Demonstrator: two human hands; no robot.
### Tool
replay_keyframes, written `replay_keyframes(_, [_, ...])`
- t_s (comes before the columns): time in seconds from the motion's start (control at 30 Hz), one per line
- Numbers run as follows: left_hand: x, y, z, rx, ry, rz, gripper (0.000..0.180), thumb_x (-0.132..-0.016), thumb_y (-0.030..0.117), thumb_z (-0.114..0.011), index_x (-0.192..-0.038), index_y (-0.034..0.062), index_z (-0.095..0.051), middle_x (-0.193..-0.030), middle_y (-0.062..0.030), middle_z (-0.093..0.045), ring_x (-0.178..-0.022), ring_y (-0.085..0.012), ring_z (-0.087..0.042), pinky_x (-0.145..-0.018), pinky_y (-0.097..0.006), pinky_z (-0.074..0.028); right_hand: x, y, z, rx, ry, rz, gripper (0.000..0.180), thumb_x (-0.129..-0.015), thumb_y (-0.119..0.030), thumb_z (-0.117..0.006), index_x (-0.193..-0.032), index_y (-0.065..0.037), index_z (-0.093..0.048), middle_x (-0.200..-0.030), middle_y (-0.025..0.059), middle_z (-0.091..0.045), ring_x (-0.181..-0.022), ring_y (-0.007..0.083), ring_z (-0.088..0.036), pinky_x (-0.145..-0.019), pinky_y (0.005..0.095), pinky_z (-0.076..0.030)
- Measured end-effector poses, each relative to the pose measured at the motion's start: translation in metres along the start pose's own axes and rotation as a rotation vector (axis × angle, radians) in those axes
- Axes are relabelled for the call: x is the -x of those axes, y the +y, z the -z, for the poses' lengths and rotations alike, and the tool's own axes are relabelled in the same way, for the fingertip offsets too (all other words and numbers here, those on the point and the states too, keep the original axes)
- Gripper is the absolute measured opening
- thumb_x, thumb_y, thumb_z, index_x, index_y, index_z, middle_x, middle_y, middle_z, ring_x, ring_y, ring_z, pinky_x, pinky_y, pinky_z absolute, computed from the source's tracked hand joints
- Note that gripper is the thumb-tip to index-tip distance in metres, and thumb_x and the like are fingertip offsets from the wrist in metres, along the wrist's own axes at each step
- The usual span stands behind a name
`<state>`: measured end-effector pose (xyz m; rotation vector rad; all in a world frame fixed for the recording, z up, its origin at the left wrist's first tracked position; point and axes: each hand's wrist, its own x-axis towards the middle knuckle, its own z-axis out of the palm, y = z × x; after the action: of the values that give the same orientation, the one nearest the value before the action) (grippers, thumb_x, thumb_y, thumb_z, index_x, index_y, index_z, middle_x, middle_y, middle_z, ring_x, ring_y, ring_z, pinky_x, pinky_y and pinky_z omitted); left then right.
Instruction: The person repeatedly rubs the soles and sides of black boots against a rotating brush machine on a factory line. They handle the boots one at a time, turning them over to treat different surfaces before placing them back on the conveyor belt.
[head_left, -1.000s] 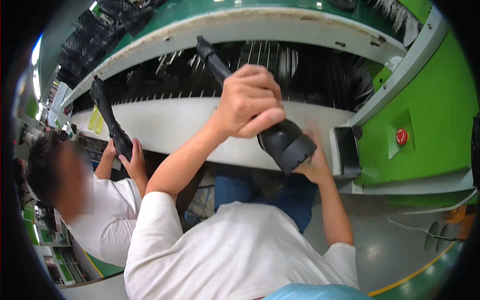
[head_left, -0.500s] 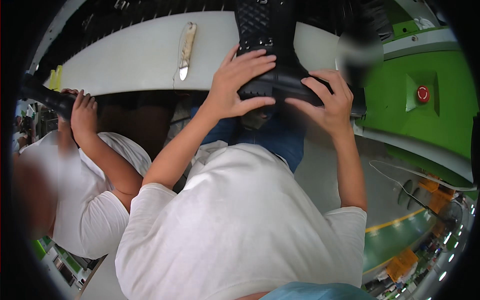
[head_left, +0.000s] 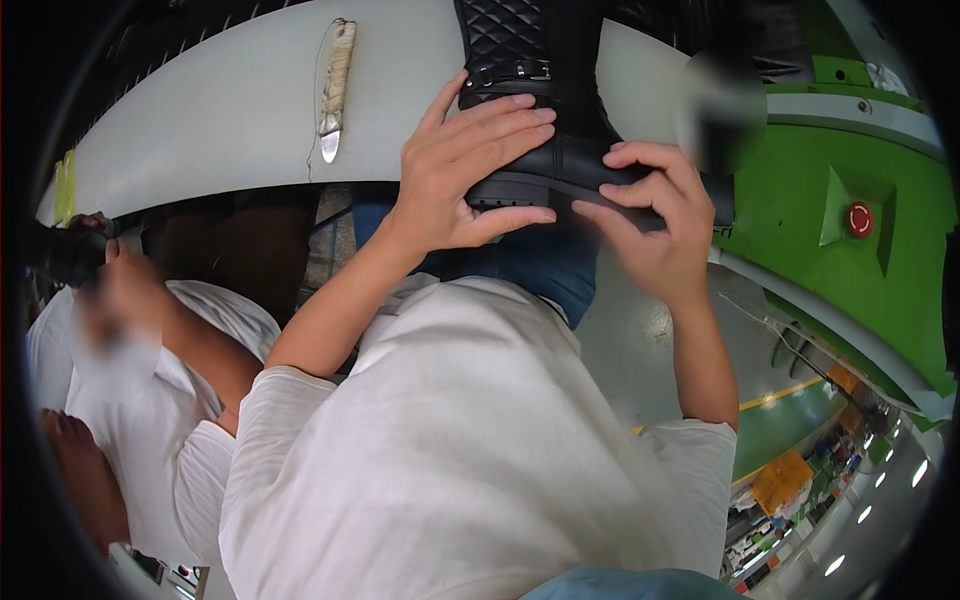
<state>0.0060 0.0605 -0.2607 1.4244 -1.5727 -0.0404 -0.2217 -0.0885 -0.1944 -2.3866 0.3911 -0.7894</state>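
Observation:
A black tall boot (head_left: 575, 140) with a quilted shaft and a buckled strap lies across the near edge of the white table, its shaft pointing away from me and its sole toward me. My left hand (head_left: 470, 165) grips the heel end, fingers over the ankle and thumb under the heel. My right hand (head_left: 660, 205) pinches the foot part, fingers on the upper and thumb at the sole edge. The toe is partly hidden behind my right hand.
A knife (head_left: 335, 90) with a wrapped pale handle lies on the white table (head_left: 220, 110). To the right stands a green machine (head_left: 800, 180) with a red stop button (head_left: 859, 219). A co-worker (head_left: 150, 370) at the left handles a black boot (head_left: 70, 255).
The view has shifted slightly, so the knife appears farther left. The boot has tilted a little, and more of its sole edge shows. Both my hands keep their hold.

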Motion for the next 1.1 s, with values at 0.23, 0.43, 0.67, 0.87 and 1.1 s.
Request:
replay_keyframes(0.23, [-0.004, 0.005, 0.008, 0.015, -0.019, 0.038, 0.064, -0.081, 0.046, -0.100, -0.132, 0.0101, -0.085, -0.136, -0.0084, -0.084, -0.136, -0.0318, -0.076, -0.131, -0.068, -0.037, -0.013, -0.016, 0.007, -0.073, -0.040, -0.272, 0.045, -0.068, -0.009, -0.105, -0.099, -0.007, -0.072, -0.115, 0.0081, -0.080, -0.106, 0.0273, -0.079, -0.090, 0.0367, -0.062])
replay_keyframes(0.43, [-0.024, 0.022, 0.034, 0.001, -0.214, 0.078, 0.065, -0.086, 0.046, -0.096, -0.135, 0.0069, -0.081, -0.145, -0.0090, -0.079, -0.146, -0.0328, -0.068, -0.135, -0.068, -0.032, 0.007, 0.007, 0.031, -0.124, -0.042, -0.070, 0.039, -0.071, -0.008, -0.105, -0.102, -0.004, -0.082, -0.124, 0.0142, -0.081, -0.119, 0.0342, -0.079, -0.101, 0.0455, -0.065])
replay_keyframes(0.67, [-0.089, 0.037, -0.012, -0.094, -0.514, -0.213, 0.088, -0.087, 0.048, -0.094, -0.152, -0.0012, -0.063, -0.156, -0.0202, -0.065, -0.154, -0.0407, -0.056, -0.138, -0.065, -0.028, 0.018, 0.020, 0.030, -0.220, 0.005, -0.104, 0.031, -0.072, -0.007, -0.105, -0.098, -0.005, -0.089, -0.113, 0.0125, -0.084, -0.109, 0.0299, -0.080, -0.095, 0.0408, -0.065])
replay_keyframes(0.87, [-0.087, 0.038, -0.027, -0.081, -0.663, -0.131, 0.084, -0.084, 0.036, -0.097, -0.151, -0.0020, -0.063, -0.139, -0.0205, -0.073, -0.138, -0.0376, -0.068, -0.135, -0.061, -0.036, 0.013, 0.017, 0.029, -0.210, 0.067, -0.116, 0.033, -0.072, -0.015, -0.107, -0.096, -0.007, -0.085, -0.102, 0.0106, -0.084, -0.096, 0.0269, -0.081, -0.086, 0.0392, -0.064])
replay_keyframes(1.1, [-0.118, 0.063, -0.006, 0.058, -0.650, 0.063, 0.092, -0.080, 0.033, -0.100, -0.159, 0.0059, -0.061, -0.140, -0.0260, -0.074, -0.137, -0.0448, -0.068, -0.121, -0.051, -0.054, 0.032, 0.017, 0.059, -0.342, 0.425, -0.230, 0.089, -0.074, -0.023, -0.108, -0.149, -0.001, -0.065, -0.139, 0.0121, -0.070, -0.135, 0.0266, -0.066, -0.121, 0.0442, -0.049])
